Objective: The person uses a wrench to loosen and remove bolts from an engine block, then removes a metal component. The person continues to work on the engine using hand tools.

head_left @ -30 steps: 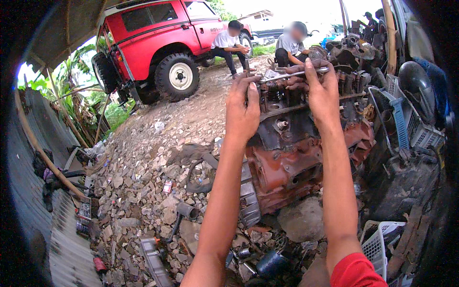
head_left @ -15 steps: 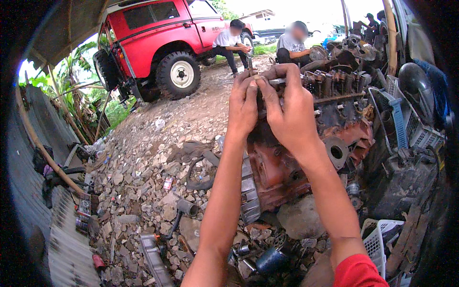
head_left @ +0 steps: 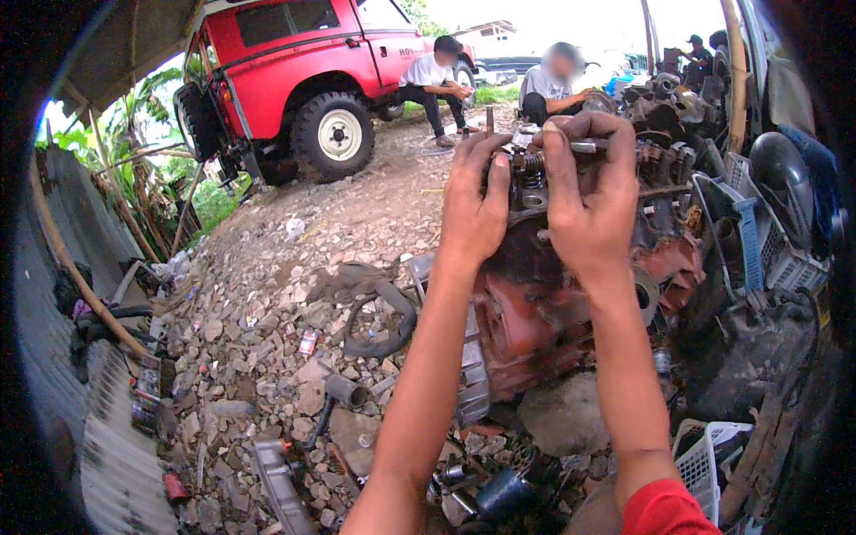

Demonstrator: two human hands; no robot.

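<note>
A rusty red-brown and black engine block (head_left: pixel 526 330) stands in front of me, with valve springs (head_left: pixel 533 174) along its top. My left hand (head_left: pixel 475 192) is closed at the near end of the top, fingers around the base of an upright metal rod (head_left: pixel 489 117); what exactly they grip is partly hidden. My right hand (head_left: pixel 584 205) is closed on a silver metal tool (head_left: pixel 584 147), probably a wrench, lying crosswise just above the springs, its thumb raised along it. Both forearms reach in from the lower edge.
A red off-road vehicle (head_left: pixel 276 71) is behind, with two crouching people (head_left: pixel 434 76) (head_left: pixel 548 89). Rubble (head_left: pixel 259 330), a black hose and metal parts cover the ground. Corrugated sheet (head_left: pixel 85 259) is at left; plastic crates (head_left: pixel 744 232), a pole and piled parts are at right.
My right hand was drawn in against my left half a second ago; it has now moved right and up, uncovering the springs between them. Both hands sit further right in the picture.
</note>
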